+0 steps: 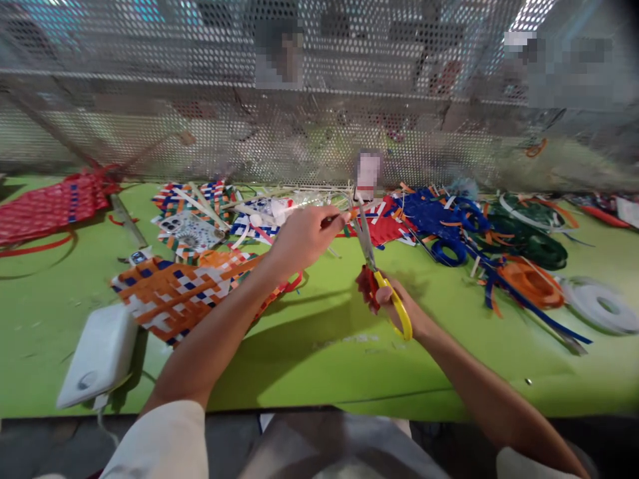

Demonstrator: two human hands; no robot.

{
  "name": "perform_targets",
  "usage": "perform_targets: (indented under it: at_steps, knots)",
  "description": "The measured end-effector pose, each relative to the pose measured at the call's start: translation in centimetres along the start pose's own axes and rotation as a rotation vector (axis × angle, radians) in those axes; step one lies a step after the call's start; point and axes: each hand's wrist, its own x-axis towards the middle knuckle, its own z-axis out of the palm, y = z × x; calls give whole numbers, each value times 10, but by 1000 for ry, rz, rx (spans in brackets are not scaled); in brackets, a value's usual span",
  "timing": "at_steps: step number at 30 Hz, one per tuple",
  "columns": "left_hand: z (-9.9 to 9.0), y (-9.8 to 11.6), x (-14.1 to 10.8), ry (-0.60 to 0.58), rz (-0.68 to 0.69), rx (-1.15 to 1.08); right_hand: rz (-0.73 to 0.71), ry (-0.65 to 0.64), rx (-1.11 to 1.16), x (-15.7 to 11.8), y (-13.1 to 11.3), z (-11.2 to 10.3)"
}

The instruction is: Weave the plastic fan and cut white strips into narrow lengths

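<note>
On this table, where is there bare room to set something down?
Between the two forearms, below the scissors, the green tabletop is bare. Front right, below the white coil, is nearly bare too. Crowded: the far edge along the perforated screen.

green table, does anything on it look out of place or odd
Two electronic items look odd among the woven work and coiled strips: what looks like a white power bank, cable plugged in, near the table's front left, and a phone in a patterned case, lying on a woven piece.
</note>
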Motion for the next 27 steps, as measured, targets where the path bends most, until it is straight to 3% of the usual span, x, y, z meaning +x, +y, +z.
perform_targets:
  at_steps: [4, 12, 27]
  knots:
    - [9, 2, 0, -65, 7, -21, 6, 15, 103, 0, 1, 6]
    - [13, 5, -1, -92, 19, 2, 15, 15, 74, -1, 8, 1]
    - [29, 4, 0, -110, 74, -2, 94, 170, -186, -7, -14, 11]
